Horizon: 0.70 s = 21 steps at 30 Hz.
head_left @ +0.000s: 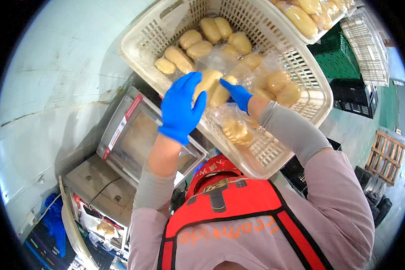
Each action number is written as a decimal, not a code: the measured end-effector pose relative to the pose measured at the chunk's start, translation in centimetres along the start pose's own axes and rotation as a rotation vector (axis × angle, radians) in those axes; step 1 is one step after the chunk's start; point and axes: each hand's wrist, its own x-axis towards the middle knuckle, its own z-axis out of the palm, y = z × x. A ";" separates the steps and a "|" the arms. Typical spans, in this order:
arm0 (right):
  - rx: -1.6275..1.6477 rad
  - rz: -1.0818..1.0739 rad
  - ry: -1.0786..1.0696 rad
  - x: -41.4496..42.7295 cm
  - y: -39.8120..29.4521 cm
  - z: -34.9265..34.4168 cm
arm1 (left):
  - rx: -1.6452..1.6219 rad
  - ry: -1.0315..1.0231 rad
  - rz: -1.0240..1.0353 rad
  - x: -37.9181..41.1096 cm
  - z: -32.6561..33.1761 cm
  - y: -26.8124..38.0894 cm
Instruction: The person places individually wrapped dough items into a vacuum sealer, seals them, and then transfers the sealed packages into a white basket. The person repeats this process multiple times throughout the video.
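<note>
In a large white plastic basket [310,79] lie several clear plastic bags of what look like peeled potatoes [199,49]. One such bag [209,82] is between my two hands at the basket's near side. My left hand [182,106], in a blue glove, is at the bag's left edge, thumb apart from the fingers. My right hand [237,94], also blue-gloved, reaches over the basket, its fingertips at the bag's right side; its other fingers are hidden. Closer to me lies a bag with yellowish sliced-looking pieces [238,131].
A machine with a clear lid [138,135] stands left of the basket, by a pale wall [54,67]. More bagged potatoes [298,20] fill a white container at upper right. Green [337,55] and black crates [356,98] and a wooden pallet [386,157] are on the right.
</note>
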 end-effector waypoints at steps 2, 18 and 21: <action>-0.073 -0.020 -0.050 -0.8 -0.1 -0.6 | 0.078 -0.234 0.016 2.6 2.7 0.2; -1.843 -0.288 0.017 -5.9 -1.3 -13.6 | 0.234 -0.898 -0.142 5.1 9.7 -2.5; -1.709 -0.254 0.132 -4.9 0.6 -13.1 | 0.218 -0.882 -0.153 5.1 9.7 -2.7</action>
